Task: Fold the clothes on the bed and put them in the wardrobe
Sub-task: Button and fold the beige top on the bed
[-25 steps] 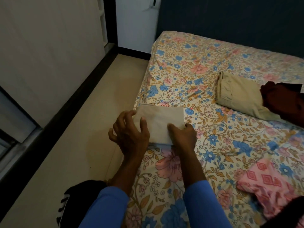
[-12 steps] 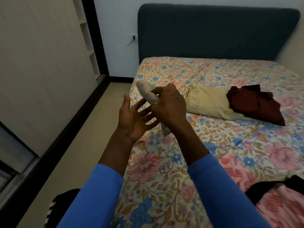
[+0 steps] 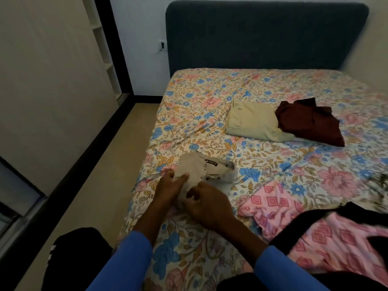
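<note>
A small beige garment [image 3: 199, 168], folded, with a dark label and metal studs showing, lies on the floral bed sheet [image 3: 210, 97] near the bed's left edge. My left hand [image 3: 170, 190] lies on its left side with straight fingers pressing down. My right hand [image 3: 207, 204] sits on the garment's near edge, and its curled fingers pinch the cloth. Further back lie a folded khaki garment [image 3: 252, 122] and a crumpled maroon garment [image 3: 308, 122]. A pink patterned garment [image 3: 294, 219] and a black garment [image 3: 346, 215] lie at the right.
The pale wardrobe [image 3: 52, 80] with a dark base strip runs along the left, across a strip of beige floor [image 3: 113, 169]. A dark padded headboard [image 3: 262, 34] stands at the far end of the bed. My dark-clothed knee [image 3: 79, 255] is at the bottom left.
The beige garment was held up in my right hand half a second ago. It now lies on the sheet again, turned so its label shows, with both hands on it.
</note>
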`<state>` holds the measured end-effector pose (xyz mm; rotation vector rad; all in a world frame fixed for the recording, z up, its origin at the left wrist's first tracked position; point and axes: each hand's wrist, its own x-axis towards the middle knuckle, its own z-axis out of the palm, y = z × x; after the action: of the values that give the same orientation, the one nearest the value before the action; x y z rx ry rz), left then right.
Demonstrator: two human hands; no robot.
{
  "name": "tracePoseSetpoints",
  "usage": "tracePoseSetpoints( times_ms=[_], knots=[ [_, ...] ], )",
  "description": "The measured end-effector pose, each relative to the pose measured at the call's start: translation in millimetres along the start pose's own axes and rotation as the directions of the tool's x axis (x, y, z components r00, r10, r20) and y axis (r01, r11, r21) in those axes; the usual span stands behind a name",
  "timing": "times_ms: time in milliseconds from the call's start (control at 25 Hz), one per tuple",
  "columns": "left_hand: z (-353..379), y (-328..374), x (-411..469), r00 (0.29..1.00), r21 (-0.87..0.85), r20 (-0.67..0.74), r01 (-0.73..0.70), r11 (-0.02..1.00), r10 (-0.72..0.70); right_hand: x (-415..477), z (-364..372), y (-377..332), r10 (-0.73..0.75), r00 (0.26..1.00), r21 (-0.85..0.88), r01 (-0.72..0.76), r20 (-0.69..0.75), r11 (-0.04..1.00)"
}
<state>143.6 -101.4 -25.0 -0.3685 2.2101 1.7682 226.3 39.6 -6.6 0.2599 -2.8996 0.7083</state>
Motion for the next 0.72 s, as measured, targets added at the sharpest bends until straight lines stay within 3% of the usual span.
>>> tracePoseSetpoints(
  times_ms=[80,120,200,280,360,480,640,720],
  knots=[
    [2.8,8.8,-0.1,0.972,0.516,-0.087,-0.144,0.845,0.219,11.1,-8.9,17.3,0.266,0.951,0.145,-0.244,-0.159,0.959],
    [3.2,11.7,1.3,0.961,0.639,-0.094,-0.143,0.756,0.261,13.2,-11.2,31.3,0.372,0.911,0.171,-0.343,-0.178,0.924],
    [3.3,9.6,4.5,0.947,0.734,-0.134,-0.104,0.671,0.293,13.0,-12.6,58.3,0.51,0.853,0.199,-0.484,-0.11,0.852],
    [8.7,1.5,1.5,0.876,0.763,-0.188,-0.154,0.628,0.444,13.4,-13.1,70.1,0.543,0.834,0.241,-0.511,-0.093,0.825],
    [15.4,-4.0,-5.1,0.769,0.703,-0.147,-0.362,0.613,0.622,19.4,-13.0,65.3,0.545,0.83,0.289,-0.496,-0.117,0.819],
    [18.8,-7.6,-5.9,0.814,0.575,0.074,-0.507,0.642,0.577,33.8,-6.0,44.8,0.552,0.834,0.497,-0.487,0.018,0.718],
    [7.4,-13.9,2.9,0.862,0.506,0.205,-0.498,0.704,0.463,32.0,12.3,31.6,0.496,0.865,0.402,-0.48,0.069,0.78],
    [1.3,-14.1,6.2,0.865,0.477,0.236,-0.501,0.722,0.444,30.2,16.2,38.6,0.535,0.835,0.479,-0.525,0.13,0.703]
  ],
)
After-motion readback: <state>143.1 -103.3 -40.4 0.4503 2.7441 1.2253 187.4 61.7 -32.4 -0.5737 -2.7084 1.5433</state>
